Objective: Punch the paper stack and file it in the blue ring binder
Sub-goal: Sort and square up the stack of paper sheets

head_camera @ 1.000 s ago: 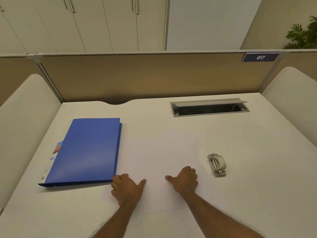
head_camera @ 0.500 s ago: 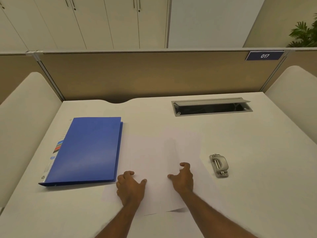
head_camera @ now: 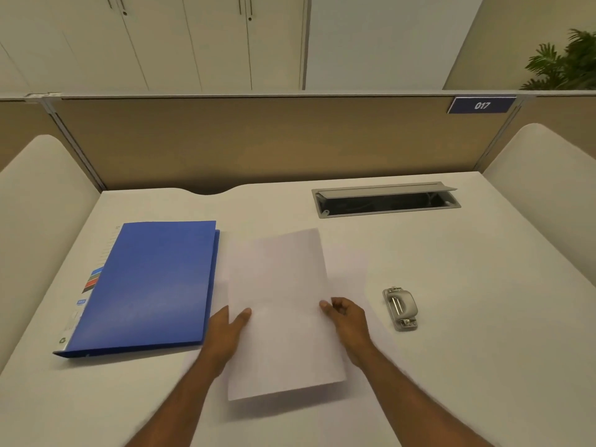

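Note:
A white paper stack [head_camera: 280, 311] is lifted off the desk in front of me, tilted up toward the camera. My left hand [head_camera: 225, 333] grips its left edge with the thumb on top. At the right edge my right hand [head_camera: 346, 321] pinches the sheets. The blue ring binder [head_camera: 148, 285] lies closed on the desk to the left of the paper. A small grey hole punch [head_camera: 401, 308] sits on the desk to the right of my right hand, apart from it.
The white desk [head_camera: 467, 350] is bounded by a tan partition at the back and padded side panels. A grey cable tray [head_camera: 385, 201] with its lid open is set into the desk at the back right.
Both hands went from resting on the flat paper to holding its side edges. The stack has come up off the desk and now stands tilted between them.

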A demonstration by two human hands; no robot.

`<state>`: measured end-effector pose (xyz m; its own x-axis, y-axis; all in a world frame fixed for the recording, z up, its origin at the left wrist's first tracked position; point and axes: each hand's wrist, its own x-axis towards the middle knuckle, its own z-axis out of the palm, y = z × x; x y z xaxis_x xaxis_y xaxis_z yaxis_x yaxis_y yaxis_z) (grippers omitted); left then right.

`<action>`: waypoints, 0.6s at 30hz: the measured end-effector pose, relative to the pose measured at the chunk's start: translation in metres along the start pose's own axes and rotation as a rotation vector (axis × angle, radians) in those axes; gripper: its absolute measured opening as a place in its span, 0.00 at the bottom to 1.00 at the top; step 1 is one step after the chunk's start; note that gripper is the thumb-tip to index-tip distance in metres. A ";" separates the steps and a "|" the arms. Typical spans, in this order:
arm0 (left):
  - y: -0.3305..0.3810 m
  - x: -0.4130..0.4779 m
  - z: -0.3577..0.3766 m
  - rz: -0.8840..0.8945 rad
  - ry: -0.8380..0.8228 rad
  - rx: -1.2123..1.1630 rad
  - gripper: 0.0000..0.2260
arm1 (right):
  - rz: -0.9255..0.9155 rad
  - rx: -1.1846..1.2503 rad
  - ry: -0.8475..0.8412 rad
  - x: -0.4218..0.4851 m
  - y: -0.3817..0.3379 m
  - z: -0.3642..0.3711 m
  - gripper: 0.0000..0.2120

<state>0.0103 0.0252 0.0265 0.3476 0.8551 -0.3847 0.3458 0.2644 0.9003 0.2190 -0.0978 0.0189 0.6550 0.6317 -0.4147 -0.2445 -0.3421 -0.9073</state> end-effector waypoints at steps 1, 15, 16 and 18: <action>-0.001 0.001 -0.001 0.000 0.020 0.008 0.19 | 0.019 -0.083 0.130 0.007 0.000 -0.003 0.14; -0.017 0.003 -0.017 -0.058 0.061 0.126 0.19 | 0.394 -0.788 0.526 0.034 -0.005 0.003 0.43; -0.018 0.002 -0.017 -0.060 0.065 0.126 0.18 | 0.412 -0.779 0.519 0.035 -0.007 0.003 0.42; -0.018 0.001 -0.017 -0.057 0.062 0.118 0.18 | 0.435 -0.761 0.504 0.037 -0.009 0.002 0.40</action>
<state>-0.0106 0.0294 0.0133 0.2714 0.8668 -0.4183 0.4653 0.2623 0.8454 0.2438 -0.0695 0.0114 0.8862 0.0393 -0.4616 -0.1284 -0.9365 -0.3262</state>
